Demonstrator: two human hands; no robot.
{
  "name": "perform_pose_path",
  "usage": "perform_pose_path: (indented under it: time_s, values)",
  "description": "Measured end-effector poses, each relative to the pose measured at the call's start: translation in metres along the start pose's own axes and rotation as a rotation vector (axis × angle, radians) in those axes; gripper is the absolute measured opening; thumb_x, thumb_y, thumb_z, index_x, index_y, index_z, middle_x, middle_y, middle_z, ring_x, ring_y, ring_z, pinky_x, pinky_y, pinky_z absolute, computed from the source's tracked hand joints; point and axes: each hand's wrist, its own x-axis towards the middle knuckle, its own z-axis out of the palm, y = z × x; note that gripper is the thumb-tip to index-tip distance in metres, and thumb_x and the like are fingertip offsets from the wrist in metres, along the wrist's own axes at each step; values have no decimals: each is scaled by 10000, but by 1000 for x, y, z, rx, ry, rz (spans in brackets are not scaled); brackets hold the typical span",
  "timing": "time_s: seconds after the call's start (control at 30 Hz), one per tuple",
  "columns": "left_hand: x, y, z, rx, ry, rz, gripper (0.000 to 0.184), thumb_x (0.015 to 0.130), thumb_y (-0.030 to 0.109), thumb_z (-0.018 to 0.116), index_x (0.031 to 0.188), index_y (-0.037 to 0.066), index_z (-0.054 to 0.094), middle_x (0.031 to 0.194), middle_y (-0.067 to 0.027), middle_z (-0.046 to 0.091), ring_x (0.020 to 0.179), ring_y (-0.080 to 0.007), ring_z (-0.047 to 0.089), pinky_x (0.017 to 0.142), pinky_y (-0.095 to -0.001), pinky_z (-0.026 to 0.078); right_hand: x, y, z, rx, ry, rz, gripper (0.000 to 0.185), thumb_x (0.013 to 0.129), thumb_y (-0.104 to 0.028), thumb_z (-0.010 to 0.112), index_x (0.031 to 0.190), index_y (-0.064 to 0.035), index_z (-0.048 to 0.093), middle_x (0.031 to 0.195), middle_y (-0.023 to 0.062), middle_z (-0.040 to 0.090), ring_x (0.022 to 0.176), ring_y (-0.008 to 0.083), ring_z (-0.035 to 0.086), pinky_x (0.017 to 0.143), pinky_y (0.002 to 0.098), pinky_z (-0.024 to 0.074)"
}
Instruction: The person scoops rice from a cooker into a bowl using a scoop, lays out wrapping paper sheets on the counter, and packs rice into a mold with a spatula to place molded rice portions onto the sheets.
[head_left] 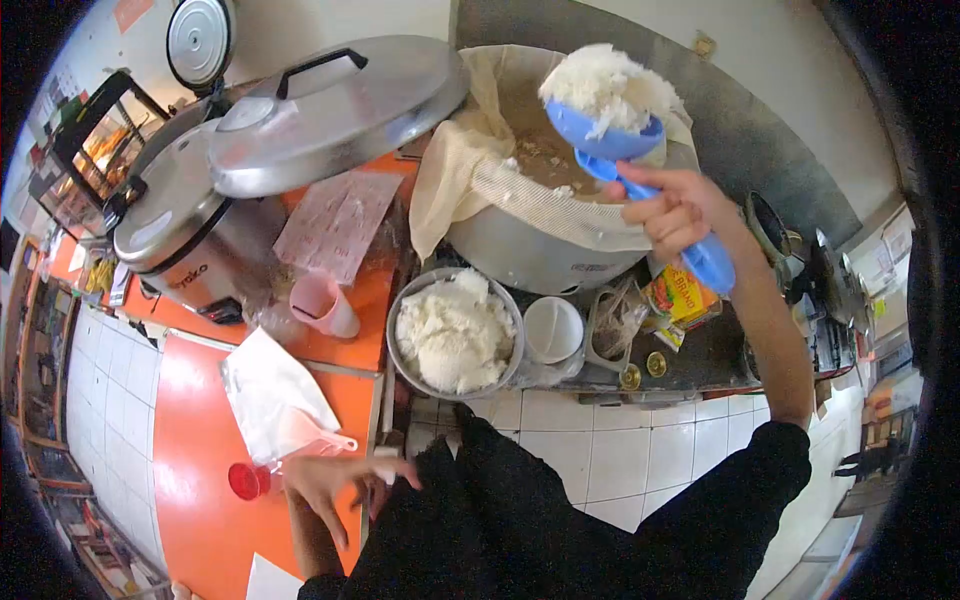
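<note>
My right hand (678,208) grips the handle of a blue rice scoop (600,125), raised and heaped with white cooked rice (612,85). Beneath it stands a large metal rice pot (540,245), lined with a cream mesh cloth (545,195) that hangs over the rim. Some rice clings to the cloth. In front of the pot, a round metal bowl (402,365) is piled with rice. My left hand (345,480) hovers over the orange table's edge with fingers spread, holding nothing. Close to it lie a pale pink funnel-like utensil (305,435) and a small red cup (248,481).
A big metal lid (350,115) leans beside a rice cooker (195,230) on the orange table (200,400). A pink plastic cup (325,305) and white plastic bags (280,385) lie nearer. Right of the bowl are a white tub (553,330) and a yellow packet (680,295).
</note>
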Motion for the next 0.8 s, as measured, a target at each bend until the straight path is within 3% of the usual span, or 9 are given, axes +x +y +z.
perform_pose_path:
  time_s: [0.1,0.2,0.27,0.33,0.4,0.47,0.57,0.67,0.8]
  values:
    - [-2,0,38,114,34,5,344,770,123,634,1091,41,541,1130,-131,536,761,-143,555,536,-215,429,8,41,-6,-99,-53,54,230,913,-249,524,934,-43,423,587,-74,288,365,-18,229,266,138,198]
    - [-9,-8,59,189,112,0,323,765,108,622,1069,41,538,1125,-137,548,829,-169,573,586,-229,449,27,79,-16,27,10,200,199,948,-255,443,946,-58,411,546,-75,288,332,-22,221,244,146,202]
    - [-13,-25,62,160,245,-19,282,772,104,610,1037,44,536,1120,-140,558,911,-196,580,669,-253,472,44,103,-31,49,55,224,183,943,-246,456,942,-67,419,556,-72,302,351,-16,246,278,144,220]
    - [9,-37,70,148,363,181,203,788,57,556,990,47,536,1116,-126,570,1039,-222,540,865,-316,425,74,133,-63,24,55,172,183,928,-238,489,944,-70,420,563,-60,319,386,2,296,319,175,280]
    - [29,-44,86,72,420,255,183,804,24,508,986,35,531,1133,-122,562,1093,-230,514,937,-347,382,119,170,-107,-74,177,-49,204,919,-258,499,953,-72,420,570,-53,323,421,31,354,372,212,344]
    - [40,-62,98,-13,312,135,224,809,-17,457,1017,23,530,1160,-124,544,1123,-229,493,963,-349,363,169,211,-150,-753,561,-469,292,904,-321,509,975,-53,418,587,48,458,467,177,505,438,321,426]
    - [49,-111,108,-66,231,6,307,823,-58,379,1085,8,522,1199,-127,516,1160,-221,462,1003,-343,324,201,241,-153,-1311,886,-925,398,881,-369,536,1028,-24,404,685,188,566,597,359,590,534,411,460]
    - [47,-143,119,-147,272,5,377,859,-42,311,1187,4,492,1219,-126,499,1189,-209,434,1033,-334,288,177,227,-106,-1523,782,-613,469,858,-382,569,1066,5,405,789,276,587,714,439,591,598,460,459]
    - [48,-169,105,-222,301,-149,325,910,62,365,1209,14,484,1239,-120,497,1165,-228,465,1001,-352,346,204,230,-113,-1460,642,-715,468,824,-354,596,1112,3,505,973,226,595,919,371,578,769,465,443]
